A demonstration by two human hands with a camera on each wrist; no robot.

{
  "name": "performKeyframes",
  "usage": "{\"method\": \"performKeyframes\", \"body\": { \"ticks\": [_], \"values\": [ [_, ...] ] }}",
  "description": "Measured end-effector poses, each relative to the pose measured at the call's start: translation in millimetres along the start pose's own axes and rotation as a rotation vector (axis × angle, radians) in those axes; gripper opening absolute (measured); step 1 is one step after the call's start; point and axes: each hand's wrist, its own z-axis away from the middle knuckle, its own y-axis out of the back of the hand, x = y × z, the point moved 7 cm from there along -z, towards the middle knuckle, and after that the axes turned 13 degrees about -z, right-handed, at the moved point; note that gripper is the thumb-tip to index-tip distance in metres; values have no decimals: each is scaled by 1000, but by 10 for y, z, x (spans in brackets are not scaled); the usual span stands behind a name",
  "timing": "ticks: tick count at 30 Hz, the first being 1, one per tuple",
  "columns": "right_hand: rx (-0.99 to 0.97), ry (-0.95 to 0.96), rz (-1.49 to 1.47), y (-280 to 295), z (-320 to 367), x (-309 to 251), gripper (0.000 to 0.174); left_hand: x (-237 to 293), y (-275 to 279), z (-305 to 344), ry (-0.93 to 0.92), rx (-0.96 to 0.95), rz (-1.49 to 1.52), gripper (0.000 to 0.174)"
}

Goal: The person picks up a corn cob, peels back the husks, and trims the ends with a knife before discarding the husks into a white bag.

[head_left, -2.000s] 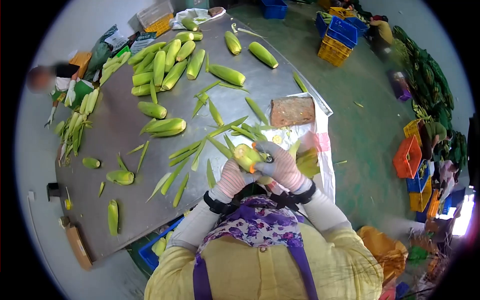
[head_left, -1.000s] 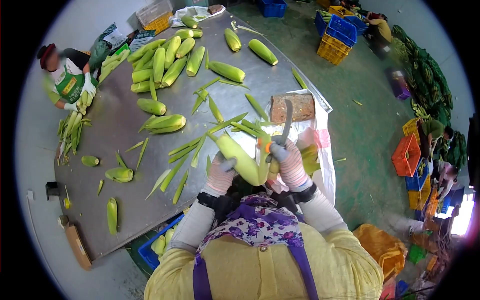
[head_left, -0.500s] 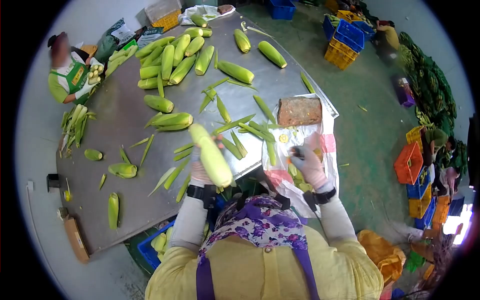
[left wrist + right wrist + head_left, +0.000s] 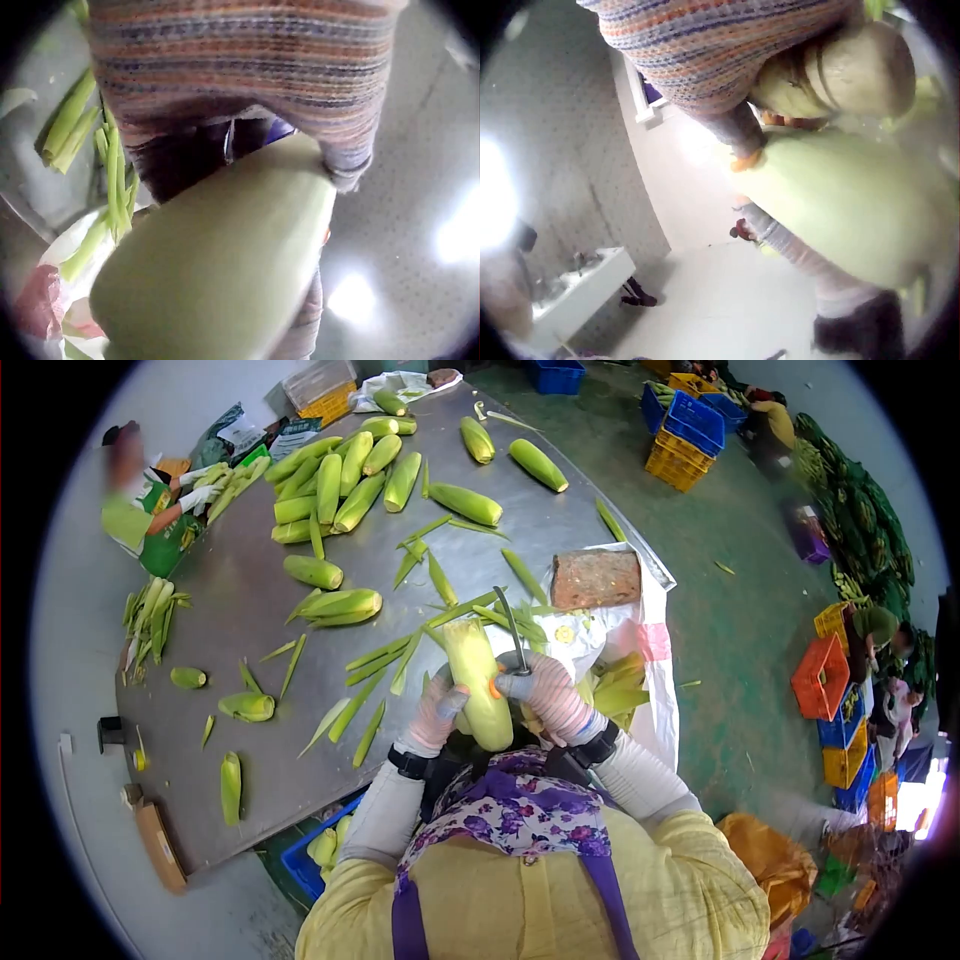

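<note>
A pale green ear of corn [image 4: 475, 675], stripped to its smooth inner husk, stands nearly upright over the table's near edge in the head view. My left hand [image 4: 436, 715], in a striped knit glove, grips its left side, thumb across the front. My right hand [image 4: 556, 695] holds a knife [image 4: 512, 628], its narrow dark blade pointing up and away beside the ear. The knife's thick wooden handle [image 4: 866, 71] pokes out of the fist in the right wrist view, where the orange-tipped thumb [image 4: 746, 160] touches the ear [image 4: 847, 202].
Cut husk strips [image 4: 375, 660] litter the metal table [image 4: 240, 760]. Beyond them lies a pile of green ears [image 4: 335, 490]. At right a brown block [image 4: 597, 579] sits on a white sack [image 4: 655, 690], with husks in its fold. Another person [image 4: 150, 510] works at the far left.
Half a second ago my left hand held the ear out to the left while my right was apart over the sack. Both hands are now together at the ear, a husk piece gone from it.
</note>
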Motion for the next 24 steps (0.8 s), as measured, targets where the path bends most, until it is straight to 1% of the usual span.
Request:
{"method": "performKeyframes", "body": {
  "ticks": [1,4,5,8,11,12,14,15,16,18,19,20,22,23,24],
  "values": [
    [36,22,58,21,18,-53,34,30,13,3,1,9,-78,78],
    [-40,294,369,-94,94,-269,30,187,-112,90,-67,-20,-364,79],
    [-94,362,409,-144,106,-323,27,173,-147,138,18,27,-231,79],
    [-114,290,394,-108,52,-160,31,18,-87,121,37,64,-136,69],
    [89,-76,-25,163,192,-78,36,-20,-9,125,-14,177,33,65],
    [59,33,-312,277,158,28,40,-69,66,120,-7,196,145,65],
    [28,-34,-396,497,304,-157,39,-133,310,124,4,230,368,63],
    [56,-14,-328,697,356,-155,38,-143,406,209,49,288,585,63],
    [79,4,-260,901,414,-125,36,-120,524,298,57,368,664,64],
    [280,123,-338,1428,497,-38,32,-69,794,509,48,541,829,66],
    [320,96,-116,1650,538,-38,32,-204,1085,651,-2,612,765,63],
    [350,77,107,1834,538,-42,31,-272,1298,864,-15,659,652,62],
    [322,-65,809,1968,518,16,35,-368,1531,1362,-14,757,426,60],
    [299,-10,957,2043,495,71,37,-309,1410,1605,-31,850,714,55],
    [263,60,1099,2102,427,203,40,-521,1504,2025,82,1041,701,48]
  ]
}}
